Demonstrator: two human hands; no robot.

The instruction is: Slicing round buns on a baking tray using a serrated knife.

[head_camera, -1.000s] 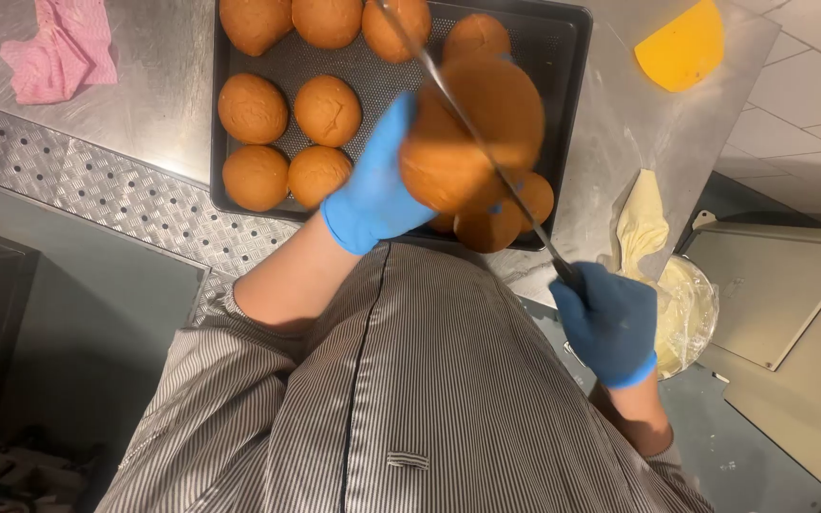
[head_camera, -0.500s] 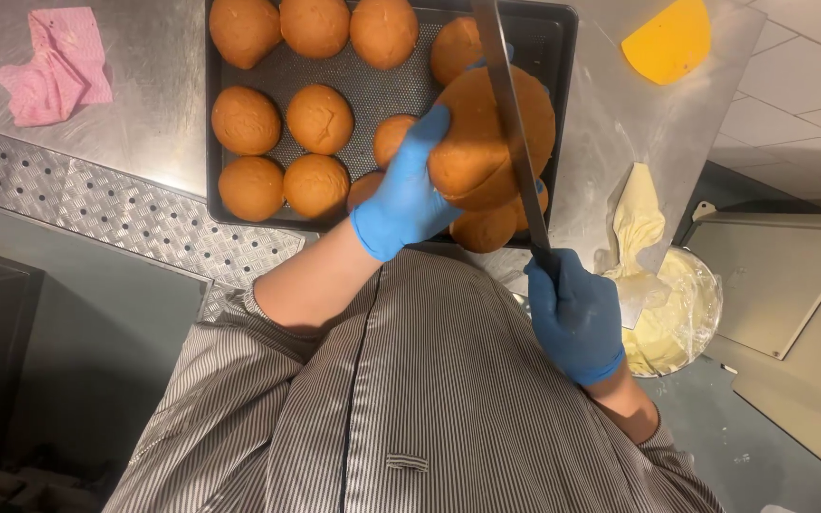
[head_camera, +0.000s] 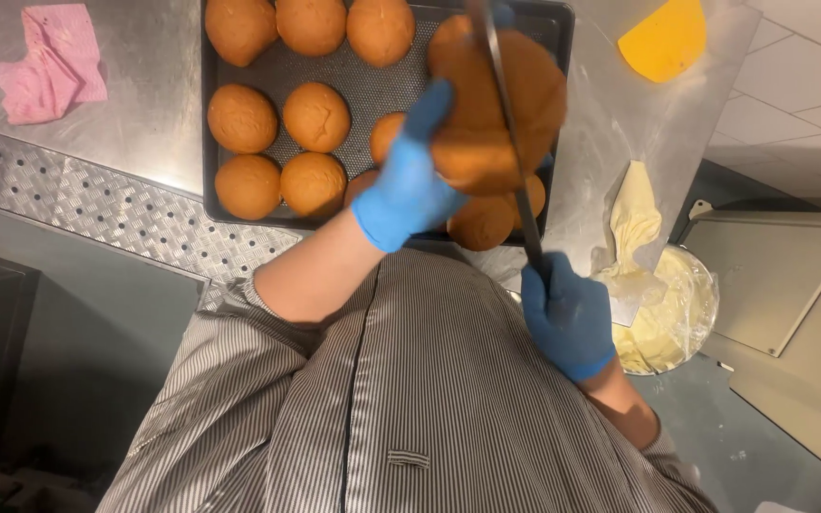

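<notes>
Steel counter (head_camera: pixel 135 85), tiled floor at right; tray (head_camera: pixel 363 71) of buns. Left hand (head_camera: pixel 410 180) grips a bun (head_camera: pixel 467 104), right hand (head_camera: pixel 567 313) clenches the knife (head_camera: pixel 505 123). Knife tip cut off at top edge.

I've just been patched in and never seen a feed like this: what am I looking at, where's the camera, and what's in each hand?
One camera, worn on the person's head, looks straight down past a striped jacket. The left hand, in a blue glove, holds up a large round bun. The right hand, also gloved, has its grip on a long knife whose blade runs across the bun. Below sits a dark baking tray of smaller buns on a steel counter, with a pink cloth, a yellow scraper and a piping bag of cream.
</notes>
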